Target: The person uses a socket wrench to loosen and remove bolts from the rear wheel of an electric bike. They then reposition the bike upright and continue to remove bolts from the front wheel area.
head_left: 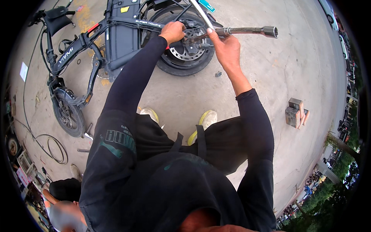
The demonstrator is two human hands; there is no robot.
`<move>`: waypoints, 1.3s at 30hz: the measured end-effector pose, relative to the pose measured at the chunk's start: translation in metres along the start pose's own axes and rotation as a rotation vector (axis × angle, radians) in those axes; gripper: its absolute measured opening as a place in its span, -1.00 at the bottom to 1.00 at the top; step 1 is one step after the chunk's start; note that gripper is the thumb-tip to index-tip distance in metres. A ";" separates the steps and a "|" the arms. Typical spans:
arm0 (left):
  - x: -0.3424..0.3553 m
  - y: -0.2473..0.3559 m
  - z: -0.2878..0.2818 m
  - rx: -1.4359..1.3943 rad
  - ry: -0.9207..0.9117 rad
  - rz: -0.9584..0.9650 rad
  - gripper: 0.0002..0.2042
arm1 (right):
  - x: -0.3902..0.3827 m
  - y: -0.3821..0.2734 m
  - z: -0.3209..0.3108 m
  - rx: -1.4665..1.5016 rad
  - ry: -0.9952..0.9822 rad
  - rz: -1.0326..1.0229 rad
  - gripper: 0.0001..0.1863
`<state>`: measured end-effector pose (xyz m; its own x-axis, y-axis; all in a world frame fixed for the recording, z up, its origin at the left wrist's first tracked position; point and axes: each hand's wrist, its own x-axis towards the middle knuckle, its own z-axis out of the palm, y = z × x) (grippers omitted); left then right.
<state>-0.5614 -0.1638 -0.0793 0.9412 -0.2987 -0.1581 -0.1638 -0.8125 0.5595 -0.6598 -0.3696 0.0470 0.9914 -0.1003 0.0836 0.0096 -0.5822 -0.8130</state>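
A dark folding electric bike lies across the top left. My left hand has its fingers curled at the rear wheel, beside the brake disc; a bit of something red shows below it, and what it grips is hard to make out. My right hand is closed on a socket wrench with a large socket at its right end, held horizontally over the hub. A long silver bar rises up and left from my right thumb.
Small boxes sit on the concrete at the right. A coiled hose and loose tools lie lower left, near another person. A battery case is on the bike frame. Parked vehicles line the far right.
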 end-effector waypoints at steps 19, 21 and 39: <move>0.028 0.001 -0.023 0.019 -0.313 0.110 -0.46 | -0.004 0.001 0.004 0.189 -0.173 0.310 -0.44; 0.024 0.003 -0.025 0.046 -0.307 0.121 -0.41 | -0.005 -0.002 0.007 0.264 -0.235 0.493 -0.46; 0.013 0.023 -0.012 0.277 -0.249 0.130 -0.38 | -0.002 0.010 0.035 -0.030 -0.053 0.135 -0.74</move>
<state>-0.5498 -0.1804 -0.0587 0.8126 -0.4924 -0.3119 -0.3825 -0.8542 0.3522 -0.6569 -0.3468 0.0179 0.9890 -0.1371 -0.0563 -0.1272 -0.5903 -0.7971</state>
